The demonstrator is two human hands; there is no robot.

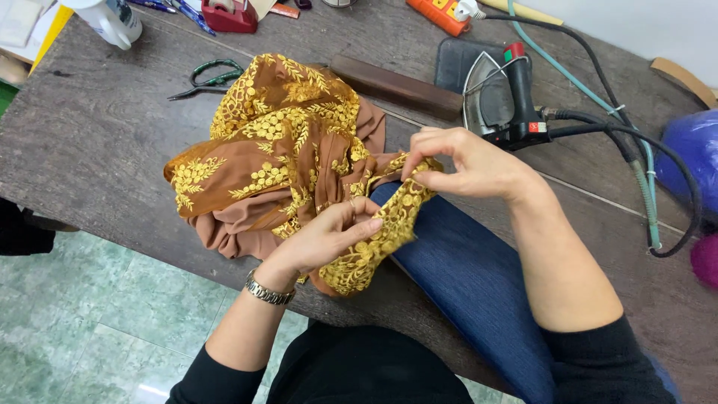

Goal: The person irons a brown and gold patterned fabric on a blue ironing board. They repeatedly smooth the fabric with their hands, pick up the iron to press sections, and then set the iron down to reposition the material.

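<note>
Your left hand (pixel 329 236) and right hand (pixel 464 161) both pinched the gold-embroidered brown fabric (pixel 277 157) over the blue padded arm (pixel 464 277) on the surface (pixel 97 127), where a hard tug could have snagged its lace.

A dark, wood-grained surface (pixel 97 127) fills most of the view, its near edge running diagonally from left down to right. Below it, pale green marbled floor tiles (pixel 90 322) show, with thin grout lines and a soft sheen of reflected light. Up in the top right corner, a strip of plain white wall (pixel 636 22) meets the back edge of the surface. The light is even and bright, throwing only faint shadows. At the far left, something dark (pixel 19 228) sits low, cut off by the frame.
</note>
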